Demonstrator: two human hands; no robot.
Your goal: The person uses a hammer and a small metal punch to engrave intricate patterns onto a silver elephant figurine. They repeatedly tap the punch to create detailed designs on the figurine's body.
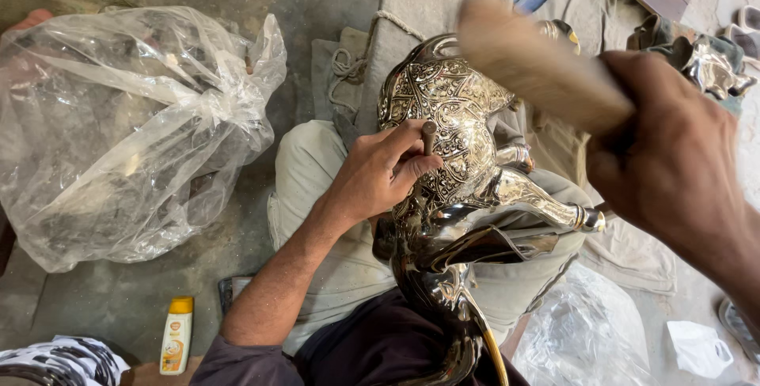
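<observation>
A shiny silver metal vessel [455, 117] with engraved patterns and a curved spout [538, 196] lies across my lap. My left hand [380, 172] pinches a short dark metal punch [428, 136] upright against the engraved body. My right hand [673, 156] is raised at the right and grips a thick wooden mallet [530, 61], blurred, its head hanging above the vessel's far end.
A large crumpled clear plastic bag [134, 125] lies on the concrete floor at the left. A small yellow-capped bottle [176, 334] stands near my left elbow. More plastic [586, 330] and a white bag [697, 346] lie at the lower right. Rope [348, 61], cloth and shiny metal parts [712, 69] lie behind.
</observation>
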